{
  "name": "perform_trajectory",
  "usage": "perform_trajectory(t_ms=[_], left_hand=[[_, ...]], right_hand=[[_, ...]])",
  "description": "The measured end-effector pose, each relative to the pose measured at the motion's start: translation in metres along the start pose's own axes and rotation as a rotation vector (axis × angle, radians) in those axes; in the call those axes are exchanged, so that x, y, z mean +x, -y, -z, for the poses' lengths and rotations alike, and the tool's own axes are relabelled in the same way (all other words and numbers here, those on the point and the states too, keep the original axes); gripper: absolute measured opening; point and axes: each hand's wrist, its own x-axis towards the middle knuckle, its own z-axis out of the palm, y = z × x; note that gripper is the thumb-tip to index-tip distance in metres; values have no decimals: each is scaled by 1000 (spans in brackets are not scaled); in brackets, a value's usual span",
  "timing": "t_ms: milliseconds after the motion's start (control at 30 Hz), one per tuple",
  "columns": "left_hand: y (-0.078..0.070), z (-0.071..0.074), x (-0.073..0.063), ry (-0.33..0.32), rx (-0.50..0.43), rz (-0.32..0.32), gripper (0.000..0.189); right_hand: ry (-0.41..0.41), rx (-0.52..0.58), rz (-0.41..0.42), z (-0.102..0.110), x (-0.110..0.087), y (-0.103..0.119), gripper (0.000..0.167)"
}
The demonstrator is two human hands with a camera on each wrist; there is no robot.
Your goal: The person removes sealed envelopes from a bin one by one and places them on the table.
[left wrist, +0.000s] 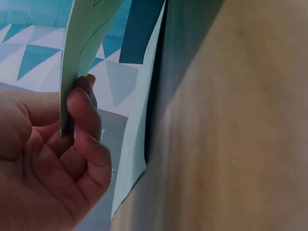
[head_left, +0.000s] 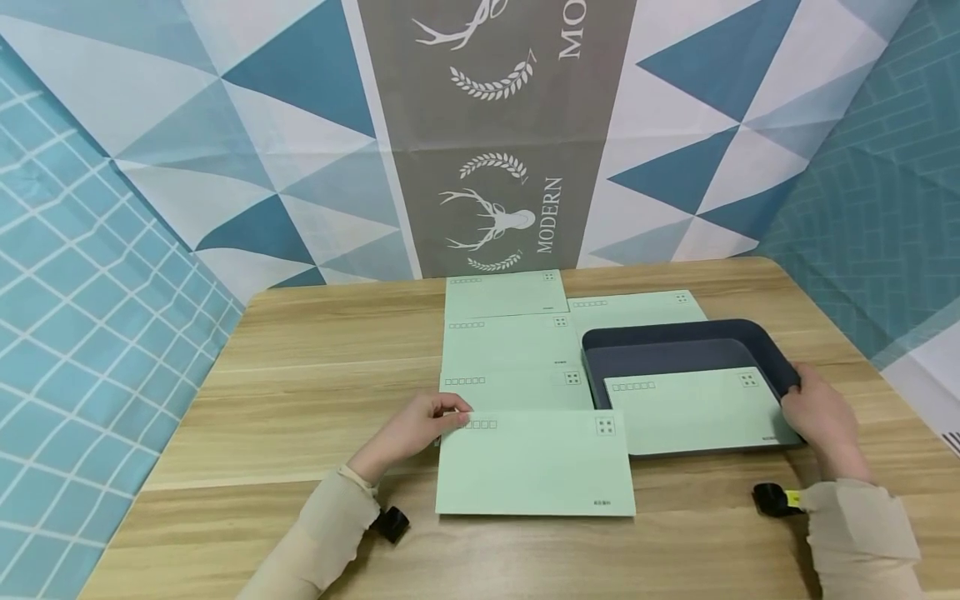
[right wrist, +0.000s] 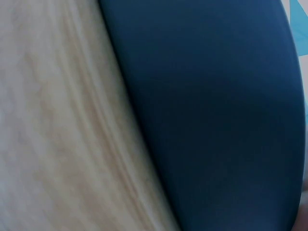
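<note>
While the left hand (head_left: 423, 419) pinches a flat, pale-green paper envelope (head_left: 536, 471) by its far left corner, nearer than the smooth, round-cornered dark tray (head_left: 663, 358) and to its left, the right hand (head_left: 823, 412) grips the tray's right rim. A second envelope (head_left: 693, 410) lies inside it. Further envelopes (head_left: 506, 342) line its left side. Wood-grained tabletop (head_left: 322, 367) stretches wide leftward of the tray, narrower rightward; beyond rises a triangle-patterned backdrop (head_left: 300, 108).

A wooden table (head_left: 322, 350) carries green envelopes (head_left: 506, 343) and a tray (head_left: 660, 358).
</note>
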Motion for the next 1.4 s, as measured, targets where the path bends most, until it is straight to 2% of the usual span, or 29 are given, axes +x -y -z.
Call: perform_trajectory(t_ms=[200, 500, 700, 800, 900, 1133, 1400], left_hand=[[1, 0, -9, 44, 38, -11, 12], [5, 2, -18, 125, 26, -17, 13], [8, 2, -21, 138, 35, 27, 11], [6, -1, -21, 133, 34, 54, 11], [3, -3, -21, 112, 74, 62, 9], [-1, -7, -20, 62, 195, 33, 8], [3, -9, -17, 36, 222, 20, 7]], right_hand=[[-1, -1, 7, 0, 0, 0, 48], [1, -1, 14, 0, 0, -1, 49], [-2, 3, 14, 1, 0, 0, 49], [6, 6, 11, 1, 0, 0, 49], [12, 6, 8, 1, 1, -1, 49], [3, -3, 9, 0, 3, -1, 50], [2, -6, 10, 1, 3, -1, 50]])
